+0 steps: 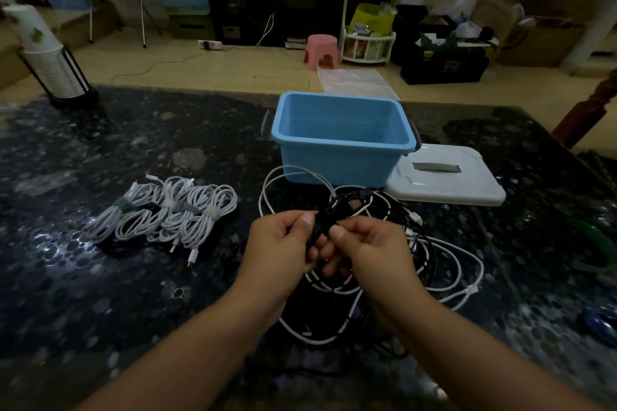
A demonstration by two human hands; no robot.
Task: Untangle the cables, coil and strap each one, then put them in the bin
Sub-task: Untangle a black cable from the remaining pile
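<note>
Directly in front of the blue bin point(340, 140), on the dark speckled table point(100, 277), lay a loose tangle of white cables point(447, 264) mixed with black ones. Both hands were raised just above that tangle, nearer the person than the bin. The left hand point(280, 243) had its fingers curled and its thumb pressed against a gathered bundle of black cable point(347, 207). The right hand point(370, 250) met the same bundle from the other side, with thumb and fingers pinched on the black strands. The two hands touched or nearly touched at the fingertips; which one could not be determined. Loops of the black cable rose from the grip toward the bin's near wall.

Left of the bin, a row of coiled white cables point(163, 213) lay side by side on the table, each bound at its middle by a strap. Right of the bin, touching its lower corner, a white lid point(447, 177) lay flat with a grey handle on top. The bin stood upright and open, and no cable showed inside it.
</note>
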